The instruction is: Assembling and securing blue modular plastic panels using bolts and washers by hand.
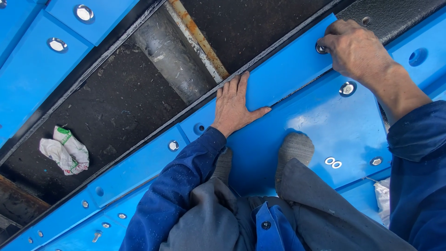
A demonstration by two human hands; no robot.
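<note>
My left hand (234, 104) lies flat, fingers spread, on the narrow blue plastic strip (288, 69) at the edge of a dark gap. My right hand (355, 49) is at the strip's far end, with its fingertips closed on a metal bolt (321, 48) set in a hole there. A wider blue panel (320, 121) lies under the strip's near side, and my two dusty shoes (293, 148) stand on it. Another bolt head (347, 88) sits in the panel just below my right wrist.
Two loose washers (333, 162) lie on the panel by my right shoe. Beyond the strip is a black recessed floor (116, 107) with a crumpled white bag (65, 149) and a rusty steel beam (181, 46). More bolted blue panels (42, 65) lie at top left.
</note>
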